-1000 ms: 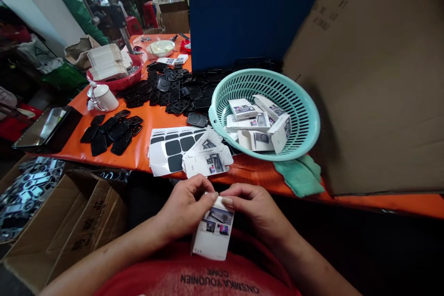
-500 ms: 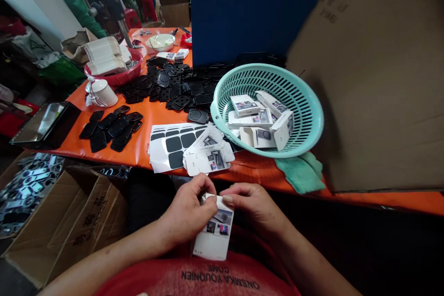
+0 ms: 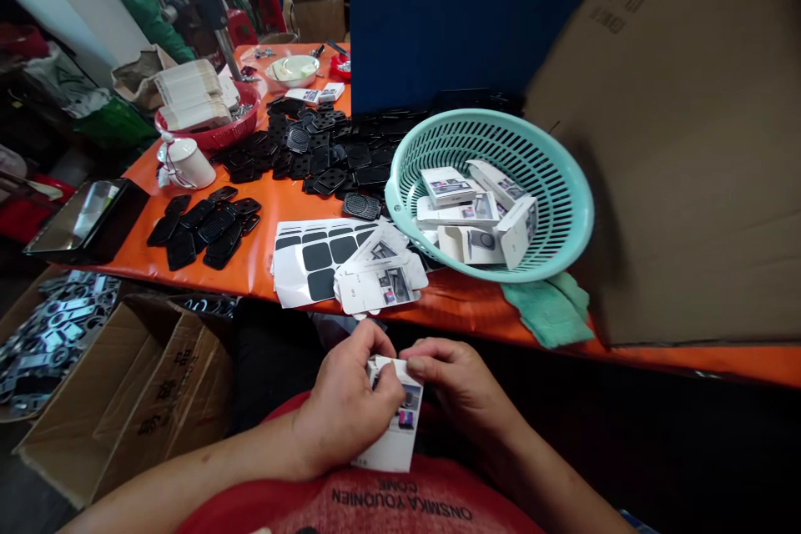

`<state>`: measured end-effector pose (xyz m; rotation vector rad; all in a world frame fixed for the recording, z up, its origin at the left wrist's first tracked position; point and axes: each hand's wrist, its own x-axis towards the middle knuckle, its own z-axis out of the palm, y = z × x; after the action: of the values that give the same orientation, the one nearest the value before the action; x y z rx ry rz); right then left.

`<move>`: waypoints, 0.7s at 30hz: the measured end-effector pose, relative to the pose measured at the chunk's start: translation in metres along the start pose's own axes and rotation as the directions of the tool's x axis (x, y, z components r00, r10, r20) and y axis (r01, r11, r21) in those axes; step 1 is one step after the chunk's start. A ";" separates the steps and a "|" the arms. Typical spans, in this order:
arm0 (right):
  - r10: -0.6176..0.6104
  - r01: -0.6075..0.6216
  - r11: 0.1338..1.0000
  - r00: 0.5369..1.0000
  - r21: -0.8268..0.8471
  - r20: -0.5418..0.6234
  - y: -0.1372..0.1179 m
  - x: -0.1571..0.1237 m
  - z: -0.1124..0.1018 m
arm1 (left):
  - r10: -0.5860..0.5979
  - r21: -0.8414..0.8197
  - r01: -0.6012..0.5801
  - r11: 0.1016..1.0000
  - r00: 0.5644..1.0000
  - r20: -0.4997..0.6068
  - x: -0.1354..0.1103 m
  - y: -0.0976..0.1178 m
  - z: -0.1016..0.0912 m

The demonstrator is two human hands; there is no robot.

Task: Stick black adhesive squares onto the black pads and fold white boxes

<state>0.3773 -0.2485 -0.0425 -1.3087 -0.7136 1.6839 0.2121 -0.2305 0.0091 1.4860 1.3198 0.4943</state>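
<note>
A small white printed carton [image 3: 395,430] is held upright over my lap, below the table edge. My left hand [image 3: 347,396] wraps round its left side with the thumb on the top flap. My right hand [image 3: 454,384] pinches that top flap from the right. On the orange table [image 3: 269,200] just ahead lies a stack of flat unfolded cartons [image 3: 379,279] beside a sheet of black adhesive pads [image 3: 309,254]. A teal plastic basket [image 3: 563,192] further right holds several folded cartons [image 3: 479,213].
Black plastic parts [image 3: 206,225] are spread over the table's left and middle. A red bowl [image 3: 209,138], a white cup [image 3: 188,167] and a black tray [image 3: 88,221] stand at the left. An open cardboard box [image 3: 131,392] sits on the floor; a large cardboard sheet [image 3: 682,142] leans at right. A green cloth [image 3: 547,309] lies under the basket.
My left hand has slid further over the carton's front and top flap, covering more of its print. The view has shifted slightly down and right.
</note>
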 end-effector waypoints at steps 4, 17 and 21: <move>-0.148 0.147 0.988 0.989 -0.040 -0.027 0.015 -0.002 -0.005 | 0.093 0.103 -0.089 0.991 0.995 -0.032 -0.003 0.002 -0.001; -0.275 0.288 0.944 0.956 -0.161 0.097 0.019 -0.010 -0.012 | 0.350 -0.125 -0.333 0.934 0.926 0.145 0.008 -0.015 -0.018; -0.548 0.458 0.824 0.795 -0.333 -0.261 -0.034 0.012 -0.037 | 0.463 0.215 -0.439 0.872 0.883 -0.076 0.043 -0.021 -0.029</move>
<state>0.4215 -0.2248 -0.0296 -1.3841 -0.9856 0.9153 0.1917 -0.1825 -0.0117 1.9706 1.1320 0.7898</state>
